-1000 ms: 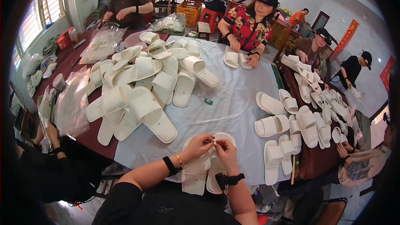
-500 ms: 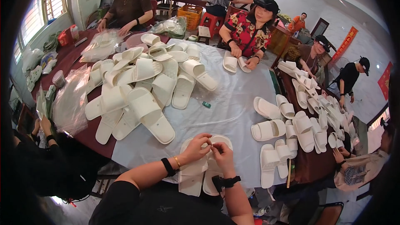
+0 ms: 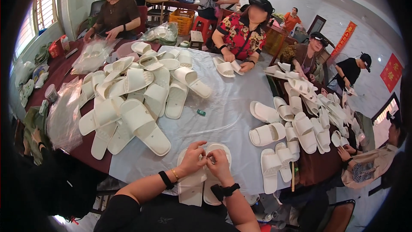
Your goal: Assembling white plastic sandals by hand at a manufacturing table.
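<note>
Two white slippers lie side by side at the near table edge: a left slipper and a right slipper. Above them, my left hand and my right hand meet fingertip to fingertip. Both hands are in a pinch, and whatever they hold is too small to make out. One finger of my left hand sticks up a little. My wrists and hands hide the middle parts of the slippers. A small green packet lies on the pale sheet beyond my hands.
A big heap of white slippers covers the left of the table, beside clear plastic bags. More slippers stand on the right. Across the table, a person in a red floral shirt handles a slipper pair. Other people sit around.
The whole view has shifted slightly, so the table things appear further left. My hands stay together over the slippers, with a left finger now raised more. The person across still handles their pair.
</note>
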Tool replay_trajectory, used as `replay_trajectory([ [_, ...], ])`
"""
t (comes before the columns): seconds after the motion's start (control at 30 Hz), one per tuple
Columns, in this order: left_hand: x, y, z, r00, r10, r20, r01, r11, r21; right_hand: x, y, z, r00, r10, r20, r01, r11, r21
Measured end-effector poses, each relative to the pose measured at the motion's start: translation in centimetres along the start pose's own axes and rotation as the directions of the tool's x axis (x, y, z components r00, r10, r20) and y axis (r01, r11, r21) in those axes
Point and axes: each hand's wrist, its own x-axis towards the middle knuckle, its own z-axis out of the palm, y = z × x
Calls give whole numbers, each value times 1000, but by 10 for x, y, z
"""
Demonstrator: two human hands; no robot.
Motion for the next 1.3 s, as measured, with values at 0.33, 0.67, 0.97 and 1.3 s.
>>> replay_trajectory([
  [0.33,-3,3,-10,987,-63,-151,61,998,-17,-7,6,2,998,-57,11,58,988,-145],
  [0.67,-58,34,-63,846,-307,436,211,944,255,-28,41,-23,909,226,-350,-245,969,-11],
  [0.97,-62,47,-30,818,-369,440,160,882,443,-68,59,-26,820,546,-173,-475,818,325],
  [1.3,-55,42,-35,879,-389,276,263,877,402,-80,46,-28,748,658,-85,-496,640,587],
])
